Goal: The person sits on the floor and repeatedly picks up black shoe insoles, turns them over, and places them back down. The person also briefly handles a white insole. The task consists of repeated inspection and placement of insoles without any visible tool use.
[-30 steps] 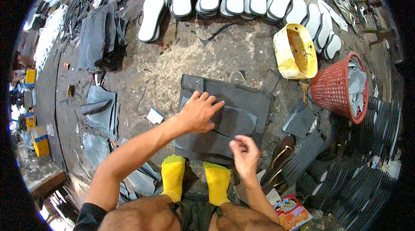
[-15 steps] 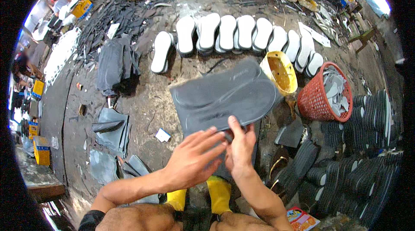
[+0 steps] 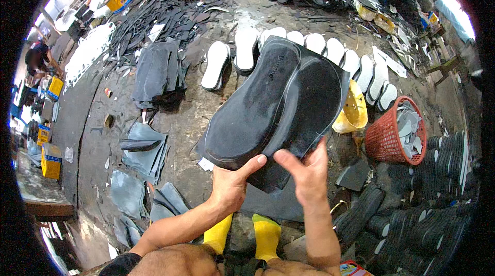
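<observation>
Both my hands hold a black rubber sheet (image 3: 247, 106), tilted up before me, with two sole shapes outlined on its face. My left hand (image 3: 229, 185) closes on its near edge with the thumb laid on top; its other fingers are hidden underneath. At the near right edge, my right hand (image 3: 309, 173) grips the sheet, thumb across the top and fingers mostly out of sight. Beyond it stands a row of white-topped sandal soles (image 3: 215, 67), partly covered by the sheet.
Right of the sheet are a yellow cut-open container (image 3: 353, 108) and a red basket (image 3: 392, 134) of grey scraps. Stacked dark soles (image 3: 446, 162) line the right side. Dark sheets (image 3: 157, 72) and grey pieces (image 3: 144, 147) lie left. A person (image 3: 40, 59) sits far left.
The sheet has come up closer and turned more upright. My left hand, earlier open with fingers stretched over the near edge, now grips it. The view has shifted slightly.
</observation>
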The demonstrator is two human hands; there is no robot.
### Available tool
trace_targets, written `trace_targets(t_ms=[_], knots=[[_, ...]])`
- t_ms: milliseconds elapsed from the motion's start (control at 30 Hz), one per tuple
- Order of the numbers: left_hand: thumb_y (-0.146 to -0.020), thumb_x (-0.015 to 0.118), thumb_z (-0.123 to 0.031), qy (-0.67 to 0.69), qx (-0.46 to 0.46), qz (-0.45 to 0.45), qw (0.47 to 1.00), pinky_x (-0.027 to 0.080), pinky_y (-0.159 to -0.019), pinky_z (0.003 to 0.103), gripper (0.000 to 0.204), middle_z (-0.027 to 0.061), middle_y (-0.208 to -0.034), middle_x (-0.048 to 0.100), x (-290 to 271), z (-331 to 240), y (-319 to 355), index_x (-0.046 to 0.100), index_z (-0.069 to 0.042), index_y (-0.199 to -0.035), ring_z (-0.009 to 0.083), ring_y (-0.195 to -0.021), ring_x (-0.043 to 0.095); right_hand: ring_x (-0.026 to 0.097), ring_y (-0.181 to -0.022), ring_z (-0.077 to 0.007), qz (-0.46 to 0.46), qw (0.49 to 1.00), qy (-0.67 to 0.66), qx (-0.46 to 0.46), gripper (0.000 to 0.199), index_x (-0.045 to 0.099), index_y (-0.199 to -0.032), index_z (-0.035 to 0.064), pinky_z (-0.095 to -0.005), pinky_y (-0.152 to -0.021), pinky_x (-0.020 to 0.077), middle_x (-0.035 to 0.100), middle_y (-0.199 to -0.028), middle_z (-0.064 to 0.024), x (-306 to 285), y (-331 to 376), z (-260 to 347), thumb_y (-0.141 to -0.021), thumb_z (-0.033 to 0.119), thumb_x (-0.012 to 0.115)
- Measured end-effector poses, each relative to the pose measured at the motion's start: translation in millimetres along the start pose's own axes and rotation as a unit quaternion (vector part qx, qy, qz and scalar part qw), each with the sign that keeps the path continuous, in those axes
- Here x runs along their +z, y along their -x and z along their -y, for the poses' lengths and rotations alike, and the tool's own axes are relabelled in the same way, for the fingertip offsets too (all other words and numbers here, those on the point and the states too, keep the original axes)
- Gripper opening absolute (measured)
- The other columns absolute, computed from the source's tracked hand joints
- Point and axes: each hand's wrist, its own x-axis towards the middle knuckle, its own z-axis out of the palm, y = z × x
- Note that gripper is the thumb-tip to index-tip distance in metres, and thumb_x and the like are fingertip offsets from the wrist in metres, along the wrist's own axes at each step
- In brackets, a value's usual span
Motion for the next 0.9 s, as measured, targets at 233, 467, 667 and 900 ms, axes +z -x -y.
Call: trace_targets(t_ms=[233, 467, 667, 900], knots=[[-0.087, 0.080, -0.012, 0.040, 0.003, -0.076, 0.996, 0.052, -0.099, 0.039, 0.049, 0.0078, -0.121, 0.068, 3.0, -11.2, 3.8, 0.058, -0.005, -0.129, 0.0228, -0.109, 0.066, 0.065, -0.111, -0.0203, -0.014, 0.998, -0.052, 0.015, 0.071, 0.041, -0.140, 0.0032, -0.0350, -0.100, 0.0515, 0.062, -0.128, -0.0104, -4.1, 11.8, -10.5, -0.081, -0.011, 0.077], [-0.087, 0.081, -0.010, -0.045, 0.140, -0.096, 0.984, 0.053, -0.098, 0.036, 0.045, 0.0087, -0.120, 0.069, 6.8, -11.8, 12.5, 0.060, -0.003, -0.127, 0.0215, -0.107, 0.067, 0.064, -0.113, -0.0195, -0.011, 1.000, -0.026, -0.007, 0.071, 0.040, -0.144, 0.0036, -0.0343, -0.103, 0.0492, 0.062, -0.130, -0.0099, 2.4, 12.3, -4.5, -0.083, -0.012, 0.073], [-0.091, 0.076, -0.017, 0.069, -0.042, -0.031, 0.996, 0.055, -0.098, 0.039, 0.051, 0.0078, -0.125, 0.066, 2.2, -16.0, 9.1, 0.053, -0.007, -0.135, 0.0243, -0.113, 0.066, 0.064, -0.113, -0.0188, -0.009, 0.994, -0.103, 0.046, 0.066, 0.041, -0.143, 0.0033, -0.0342, -0.102, 0.0495, 0.064, -0.128, -0.0100, -0.4, 13.3, 1.8, -0.086, -0.009, 0.071], [-0.087, 0.078, -0.009, 0.056, -0.054, 0.000, 0.997, 0.054, -0.099, 0.040, 0.060, 0.0093, -0.127, 0.065, -1.0, -14.2, 9.7, 0.051, -0.008, -0.140, 0.0258, -0.114, 0.065, 0.064, -0.113, -0.0194, -0.032, 0.986, -0.134, 0.099, 0.069, 0.038, -0.146, 0.0003, -0.0337, -0.101, 0.0500, 0.066, -0.126, -0.0123, 2.3, 19.5, 6.2, -0.087, -0.007, 0.072]])
